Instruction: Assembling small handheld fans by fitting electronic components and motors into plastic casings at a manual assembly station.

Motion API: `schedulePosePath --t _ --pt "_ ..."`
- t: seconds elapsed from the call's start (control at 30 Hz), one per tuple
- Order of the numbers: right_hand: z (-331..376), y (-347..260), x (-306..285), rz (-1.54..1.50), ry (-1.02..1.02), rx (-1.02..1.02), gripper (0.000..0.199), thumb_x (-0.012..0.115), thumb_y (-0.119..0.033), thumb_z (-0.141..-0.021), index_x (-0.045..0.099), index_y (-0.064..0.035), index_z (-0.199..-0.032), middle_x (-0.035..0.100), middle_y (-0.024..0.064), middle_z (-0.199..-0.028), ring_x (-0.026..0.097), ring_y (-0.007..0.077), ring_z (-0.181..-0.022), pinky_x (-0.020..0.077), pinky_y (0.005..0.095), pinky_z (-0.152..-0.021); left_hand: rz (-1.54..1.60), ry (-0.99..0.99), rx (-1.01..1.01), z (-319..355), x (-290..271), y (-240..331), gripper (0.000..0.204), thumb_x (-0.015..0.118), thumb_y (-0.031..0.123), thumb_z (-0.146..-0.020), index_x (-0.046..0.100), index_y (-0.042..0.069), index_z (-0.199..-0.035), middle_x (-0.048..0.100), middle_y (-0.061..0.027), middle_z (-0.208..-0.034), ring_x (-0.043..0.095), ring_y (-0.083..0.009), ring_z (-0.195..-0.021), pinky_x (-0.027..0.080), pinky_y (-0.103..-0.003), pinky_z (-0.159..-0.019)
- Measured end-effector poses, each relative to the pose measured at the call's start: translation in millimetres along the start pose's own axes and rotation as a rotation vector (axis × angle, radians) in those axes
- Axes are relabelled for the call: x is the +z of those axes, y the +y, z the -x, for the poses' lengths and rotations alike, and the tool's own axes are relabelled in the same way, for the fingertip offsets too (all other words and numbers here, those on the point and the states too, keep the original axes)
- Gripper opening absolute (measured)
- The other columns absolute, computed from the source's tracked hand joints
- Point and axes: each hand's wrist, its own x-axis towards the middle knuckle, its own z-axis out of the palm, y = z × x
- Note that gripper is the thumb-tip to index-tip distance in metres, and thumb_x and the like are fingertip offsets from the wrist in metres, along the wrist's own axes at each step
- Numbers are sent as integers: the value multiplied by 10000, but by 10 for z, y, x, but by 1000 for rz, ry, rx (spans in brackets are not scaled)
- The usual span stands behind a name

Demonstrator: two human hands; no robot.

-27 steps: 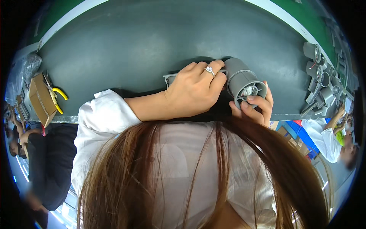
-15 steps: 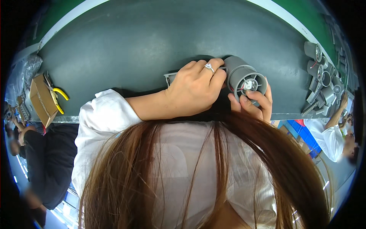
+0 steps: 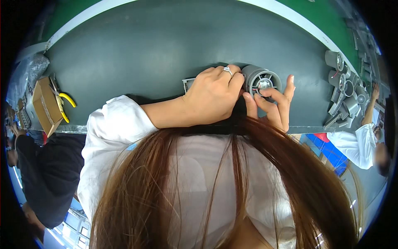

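A grey hair dryer housing [image 3: 251,72], a round barrel with a handle, lies on its side at the middle of the dark table. Its open end faces me and shows a spoked ring around a small motor [image 3: 264,84], with a bit of red wire [image 3: 255,88] beside it. My left hand [image 3: 213,97], with a ring on one finger, is closed around the handle, hiding most of it. At the lower edge of the opening, the thumb and index finger of my right hand [image 3: 273,108] are bent together by the wire; whatever is between them is hidden. Other fingers stretch outward.
Several similar grey housings [image 3: 348,97] lie in a pile at the table's right end. On the left stand an open cardboard box [image 3: 46,106] and yellow-handled pliers [image 3: 64,103], with clear plastic bags [image 3: 35,68] behind. People sit at both sides.
The barrel has turned so its open end faces upward more. My right hand has let go of the rim's right side and shifted to its lower left edge. My left hand keeps its grip.
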Motion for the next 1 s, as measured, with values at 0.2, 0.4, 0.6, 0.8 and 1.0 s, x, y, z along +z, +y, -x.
schedulePosePath --t 0.2,0.4,0.6,0.8,1.0 --pt "20 144 156 -140 79 -6 232 833 -96 -630 605 -59 -654 610 31 -821 536 466 -1136 291 643 -998 51 -21 1 -31 -40 7 175 615 60 -668 545 -43 -792 576 -194 -825 608 -321 -694 507 -390 -636" --pt "-17 259 -59 -425 -148 23 126 772 -37 -658 699 -28 -761 631 63 -853 541 439 -1143 267 609 -1027 97 -94 -75 -23 -84 -4 139 587 82 -728 555 -48 -764 575 -195 -796 605 -336 -682 507 -409 -622" --pt "-66 166 -36 -338 19 -9 429 785 -175 -648 668 26 -1008 542 219 -1275 516 355 -1198 384 414 -1013 96 -83 -75 -49 -78 15 167 586 107 -740 566 -56 -769 576 -198 -801 616 -341 -708 512 -427 -623" --pt "-213 223 -2 -440 -286 145 572 775 -79 -627 596 12 -1162 586 152 -1233 521 286 -1203 399 366 -995 89 -213 -130 -72 -175 -37 211 567 135 -762 591 -72 -796 590 -215 -846 622 -342 -731 515 -427 -656" --pt "-189 262 -26 -434 -281 110 549 778 -72 -629 605 9 -1144 609 152 -1198 516 297 -1214 400 376 -1003 45 -300 -40 -120 -223 -56 220 558 143 -782 615 -59 -847 611 -221 -927 633 -332 -763 518 -407 -685"
